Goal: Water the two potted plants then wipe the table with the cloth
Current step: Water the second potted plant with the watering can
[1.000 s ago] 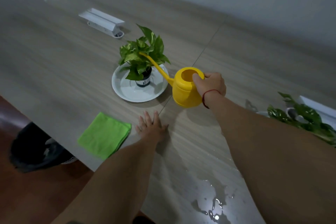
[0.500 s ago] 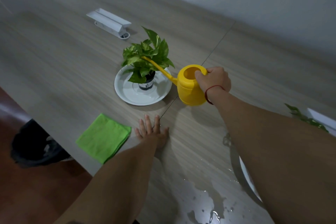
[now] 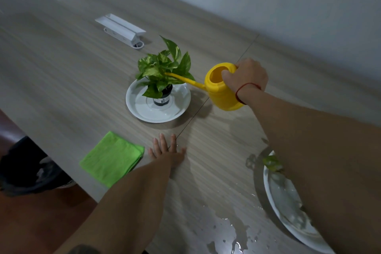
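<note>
A small potted plant (image 3: pixel 162 72) in a dark pot stands on a white plate (image 3: pixel 140 107) at the table's middle. My right hand (image 3: pixel 245 76) grips a yellow watering can (image 3: pixel 222 90), tilted left with its long spout tip among the leaves. My left hand (image 3: pixel 167 150) lies flat on the table with fingers spread, just right of a folded green cloth (image 3: pixel 112 159). A second white plate (image 3: pixel 286 202) sits at the lower right, its plant mostly hidden behind my right forearm.
Spilled water (image 3: pixel 224 235) pools on the wooden table (image 3: pixel 61 72) near the front edge. A white socket box (image 3: pixel 121 28) stands at the back left. A dark bin (image 3: pixel 26 169) sits on the floor below the table's left edge.
The watering can has tipped further toward the plant, its spout now lower among the leaves. The view has shifted, showing the right plate. My left hand has stayed flat.
</note>
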A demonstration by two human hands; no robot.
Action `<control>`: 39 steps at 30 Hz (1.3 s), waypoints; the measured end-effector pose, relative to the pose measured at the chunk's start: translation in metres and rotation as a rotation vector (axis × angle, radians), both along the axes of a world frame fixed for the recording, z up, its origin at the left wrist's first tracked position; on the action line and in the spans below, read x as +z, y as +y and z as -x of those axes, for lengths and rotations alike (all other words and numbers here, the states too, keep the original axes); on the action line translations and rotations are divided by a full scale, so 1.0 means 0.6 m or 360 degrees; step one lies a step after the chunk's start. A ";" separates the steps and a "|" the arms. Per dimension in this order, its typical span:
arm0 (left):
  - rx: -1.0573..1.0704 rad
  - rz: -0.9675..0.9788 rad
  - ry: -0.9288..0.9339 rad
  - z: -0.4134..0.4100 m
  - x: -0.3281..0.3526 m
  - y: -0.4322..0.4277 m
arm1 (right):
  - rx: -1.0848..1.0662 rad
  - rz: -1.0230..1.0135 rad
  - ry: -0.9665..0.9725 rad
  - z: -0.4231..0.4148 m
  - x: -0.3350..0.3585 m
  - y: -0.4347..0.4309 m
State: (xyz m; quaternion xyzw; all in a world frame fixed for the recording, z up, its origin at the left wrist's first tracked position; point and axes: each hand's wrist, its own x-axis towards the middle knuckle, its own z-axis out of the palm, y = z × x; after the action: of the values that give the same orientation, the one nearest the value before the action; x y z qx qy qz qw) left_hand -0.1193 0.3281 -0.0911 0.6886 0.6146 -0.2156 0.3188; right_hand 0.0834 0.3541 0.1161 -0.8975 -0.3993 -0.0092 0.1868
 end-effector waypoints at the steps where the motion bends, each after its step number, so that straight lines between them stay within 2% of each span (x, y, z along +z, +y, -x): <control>1: -0.0003 0.0015 0.0001 0.001 0.001 0.002 | 0.0021 0.0007 -0.0037 0.000 0.005 0.002; 9: 0.0012 0.0034 -0.0006 0.000 -0.002 0.005 | 0.0142 0.0029 -0.0188 0.005 0.030 0.015; 39: 0.0002 0.0053 -0.0021 -0.001 -0.001 0.003 | 0.0086 0.0105 -0.0140 0.018 0.021 -0.003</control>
State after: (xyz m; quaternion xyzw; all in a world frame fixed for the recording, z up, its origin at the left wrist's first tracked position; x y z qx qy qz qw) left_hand -0.1189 0.3299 -0.0914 0.6843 0.6091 -0.2212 0.3344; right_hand 0.0724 0.3524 0.1288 -0.8909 -0.4312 -0.0306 0.1396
